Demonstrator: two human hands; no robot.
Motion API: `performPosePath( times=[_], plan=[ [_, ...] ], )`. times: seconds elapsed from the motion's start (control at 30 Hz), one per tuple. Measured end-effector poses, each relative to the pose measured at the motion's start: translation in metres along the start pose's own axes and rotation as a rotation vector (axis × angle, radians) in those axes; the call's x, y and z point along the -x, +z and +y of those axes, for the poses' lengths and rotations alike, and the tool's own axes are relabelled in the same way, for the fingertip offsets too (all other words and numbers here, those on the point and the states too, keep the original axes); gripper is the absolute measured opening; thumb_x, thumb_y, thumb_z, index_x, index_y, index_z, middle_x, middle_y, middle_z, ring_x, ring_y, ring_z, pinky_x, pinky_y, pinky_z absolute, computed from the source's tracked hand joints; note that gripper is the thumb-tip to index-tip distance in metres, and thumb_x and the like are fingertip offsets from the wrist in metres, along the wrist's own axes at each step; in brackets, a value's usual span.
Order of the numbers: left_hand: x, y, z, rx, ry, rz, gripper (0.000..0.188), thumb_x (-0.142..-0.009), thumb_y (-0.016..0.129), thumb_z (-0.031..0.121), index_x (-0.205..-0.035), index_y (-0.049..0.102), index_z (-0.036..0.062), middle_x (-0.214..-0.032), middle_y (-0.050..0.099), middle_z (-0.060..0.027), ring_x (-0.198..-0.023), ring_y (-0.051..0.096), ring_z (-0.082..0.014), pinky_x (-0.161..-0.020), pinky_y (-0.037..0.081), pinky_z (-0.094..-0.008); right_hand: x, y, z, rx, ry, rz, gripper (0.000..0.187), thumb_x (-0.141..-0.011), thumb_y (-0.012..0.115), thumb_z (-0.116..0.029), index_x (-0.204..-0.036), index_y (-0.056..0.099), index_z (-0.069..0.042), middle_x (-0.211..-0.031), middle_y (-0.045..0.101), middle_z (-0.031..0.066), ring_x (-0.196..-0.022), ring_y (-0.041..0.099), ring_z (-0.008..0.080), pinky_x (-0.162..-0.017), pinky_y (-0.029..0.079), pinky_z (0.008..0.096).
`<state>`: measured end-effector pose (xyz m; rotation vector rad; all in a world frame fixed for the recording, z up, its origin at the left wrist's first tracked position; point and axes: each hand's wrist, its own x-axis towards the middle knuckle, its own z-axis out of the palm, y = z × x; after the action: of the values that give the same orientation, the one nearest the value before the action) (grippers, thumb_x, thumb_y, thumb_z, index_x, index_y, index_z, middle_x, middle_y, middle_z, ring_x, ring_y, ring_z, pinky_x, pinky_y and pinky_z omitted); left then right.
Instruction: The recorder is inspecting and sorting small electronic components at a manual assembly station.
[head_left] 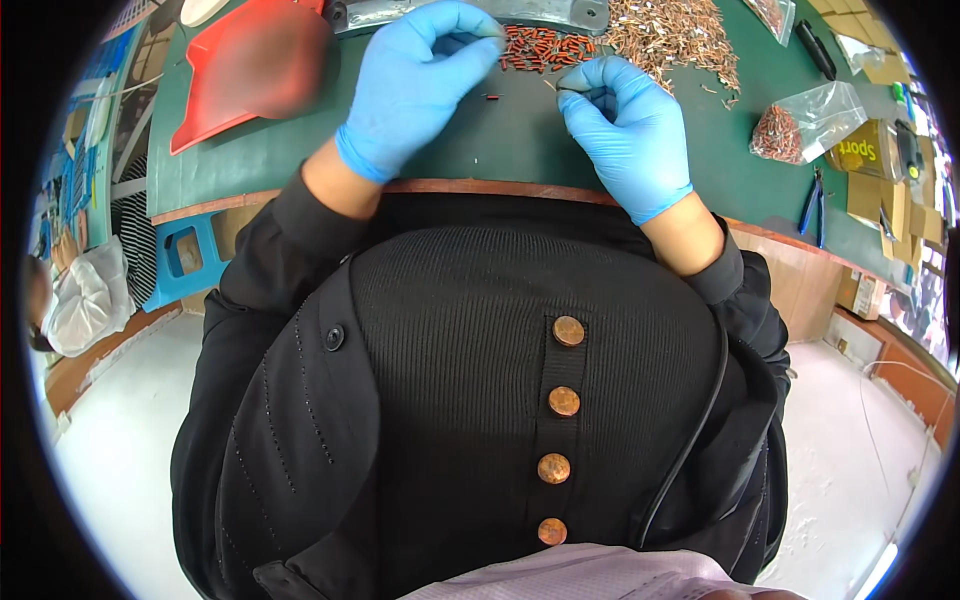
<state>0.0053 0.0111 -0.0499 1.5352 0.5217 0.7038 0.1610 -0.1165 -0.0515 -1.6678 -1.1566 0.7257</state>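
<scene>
Both my hands wear blue gloves and hover over a green table. My left hand (408,90) is closed in a pinch at the left edge of a pile of small red-and-black cylindrical parts (545,50); whatever its fingertips hold is hidden. My right hand (638,135) also pinches, just below the pile, and a thin gold-coloured pin sticks out from its fingertips. Between the hands, one loose red-and-black part (491,97) lies on the table. Behind my right hand spreads a larger heap of thin copper-coloured pins (672,38).
A red tray (205,75), partly blurred, sits left. A grey metal bar (470,12) lies at the back. At right are a plastic bag of red parts (785,133), blue-handled pliers (815,208) and a black tool (816,50). A blue stool (190,262) stands below the table.
</scene>
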Motion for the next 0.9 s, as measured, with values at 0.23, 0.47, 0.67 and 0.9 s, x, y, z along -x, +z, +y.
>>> performPosePath(
  times=[0.23, 0.47, 0.67, 0.9],
  plan=[
    [-0.004, -0.010, -0.015, -0.945, 0.197, -0.231, 0.012, -0.074, 0.065, 0.016, -0.075, 0.059, 0.0056, -0.077, 0.056, -0.0116, -0.077, 0.057, -0.0308, -0.070, 0.046, -0.0406, -0.005, 0.000, 0.014, -0.022, 0.016, -0.028, 0.011, -0.082, 0.063, -0.002, -0.092, 0.061, -0.001, -0.081, 0.061, -0.0004, -0.071, 0.055, 0.0044, -0.067, 0.047, 0.0190],
    [-0.003, -0.006, -0.012, -1.069, 0.248, -0.295, 0.011, -0.074, 0.064, 0.006, -0.081, 0.057, 0.0030, -0.079, 0.055, -0.0122, -0.075, 0.056, -0.0308, -0.066, 0.045, -0.0377, -0.011, 0.004, 0.022, -0.166, 0.101, -0.033, 0.013, -0.077, 0.067, -0.008, -0.088, 0.065, -0.002, -0.077, 0.065, 0.0045, -0.069, 0.059, 0.0094, -0.067, 0.050, 0.0240],
    [-0.006, -0.002, -0.015, -1.003, 0.295, -0.315, 0.012, -0.075, 0.063, 0.008, -0.083, 0.056, 0.0032, -0.080, 0.055, -0.0119, -0.076, 0.056, -0.0321, -0.066, 0.045, -0.0389, -0.011, 0.003, 0.022, -0.214, 0.123, -0.044, 0.014, -0.078, 0.067, -0.008, -0.090, 0.064, -0.001, -0.079, 0.065, 0.0045, -0.070, 0.059, 0.0092, -0.067, 0.049, 0.0240],
    [-0.009, 0.006, 0.001, -0.922, 0.303, -0.172, 0.010, -0.076, 0.063, 0.007, -0.083, 0.058, 0.0034, -0.076, 0.058, -0.0108, -0.070, 0.057, -0.0262, -0.064, 0.046, -0.0344, -0.016, 0.001, 0.007, -0.275, 0.167, -0.075, 0.014, -0.085, 0.060, -0.003, -0.098, 0.058, 0.001, -0.087, 0.063, 0.0061, -0.078, 0.061, 0.0113, -0.069, 0.048, 0.0227]
  ],
)
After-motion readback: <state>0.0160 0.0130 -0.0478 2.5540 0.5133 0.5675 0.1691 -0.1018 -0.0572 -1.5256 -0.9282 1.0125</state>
